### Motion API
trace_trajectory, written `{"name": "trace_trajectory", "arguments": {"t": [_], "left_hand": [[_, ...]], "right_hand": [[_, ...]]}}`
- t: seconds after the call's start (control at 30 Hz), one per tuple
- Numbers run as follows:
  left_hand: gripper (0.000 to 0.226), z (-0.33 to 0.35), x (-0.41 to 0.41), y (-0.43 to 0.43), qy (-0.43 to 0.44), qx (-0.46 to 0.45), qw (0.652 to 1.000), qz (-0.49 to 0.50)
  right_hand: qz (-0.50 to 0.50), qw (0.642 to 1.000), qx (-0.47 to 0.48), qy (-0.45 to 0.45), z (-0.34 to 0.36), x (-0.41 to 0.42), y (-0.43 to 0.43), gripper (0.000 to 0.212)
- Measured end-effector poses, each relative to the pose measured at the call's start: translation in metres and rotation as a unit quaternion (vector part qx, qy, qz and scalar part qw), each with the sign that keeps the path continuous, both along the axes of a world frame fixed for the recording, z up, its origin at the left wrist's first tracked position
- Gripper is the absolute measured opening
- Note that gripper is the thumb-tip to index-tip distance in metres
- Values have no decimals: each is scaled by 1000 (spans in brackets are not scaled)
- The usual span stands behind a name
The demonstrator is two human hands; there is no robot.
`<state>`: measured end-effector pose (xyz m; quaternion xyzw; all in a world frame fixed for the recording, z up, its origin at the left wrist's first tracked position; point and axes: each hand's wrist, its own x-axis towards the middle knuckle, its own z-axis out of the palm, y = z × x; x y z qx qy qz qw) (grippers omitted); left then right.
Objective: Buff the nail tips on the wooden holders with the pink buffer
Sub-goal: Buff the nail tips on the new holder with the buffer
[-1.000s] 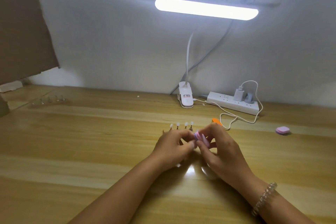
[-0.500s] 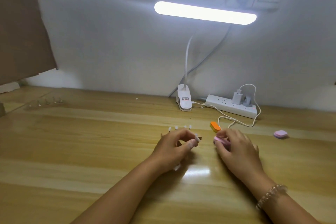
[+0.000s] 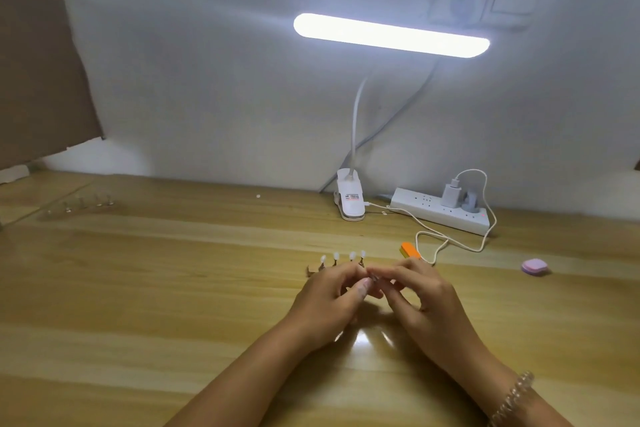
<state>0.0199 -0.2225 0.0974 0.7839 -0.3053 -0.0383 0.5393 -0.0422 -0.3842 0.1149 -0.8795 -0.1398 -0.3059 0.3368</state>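
**A:** What could go wrong from here?

**B:** The wooden holder (image 3: 311, 270) stands just beyond the left hand (image 3: 329, 302), with four nail tips (image 3: 336, 255) upright on thin stems. If a knuckle drifts forward, it would likely topple the row.

**A:** And the grip?

**B:** Both hands curl inward and their fingertips meet over something tiny. I cannot tell whether either hand grips it, or what it is. If it is a loose tip, it could flick off across the glossy surface (image 3: 173, 288). The right hand (image 3: 429, 302) shows no pink buffer. A pink pad (image 3: 535, 267), perhaps a buffer, lies well apart to the right.

**A:** Any snags?

**B:** The orange block (image 3: 410, 250) and a cable (image 3: 464, 247) sit just beyond the right hand, and a careless reach could catch the cable.

**A:** What about room to move?

**B:** Far left, near the cardboard sheet (image 3: 38, 73), is a second holder (image 3: 81, 204), with a broad stretch of wood before the hands. The lamp clip (image 3: 349, 199), the power strip (image 3: 440, 215) and the wall close off the back. The near edge is out of view.
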Motion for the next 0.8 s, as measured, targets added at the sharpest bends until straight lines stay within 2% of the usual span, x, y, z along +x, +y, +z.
{"name": "trace_trajectory", "arguments": {"t": [0.13,0.3,0.53,0.7,0.8], "left_hand": [[12,0,-1,0,24,-15,1000,1],[10,-1,2,3,14,-12,1000,-4],[14,1,3,5,20,-36,999,-11],[12,3,-1,4,55,-50,997,-14],[12,4,-2,3,82,-60,995,-16]], "right_hand": [[10,1000,-1,14,2,0,1,36],[16,999,1,39,7,0,-3,23],[19,993,58,99,5,3,-2,12],[21,980,116,158,6,2,-7,22],[2,977,130,168,2,2,-4,22]]}}
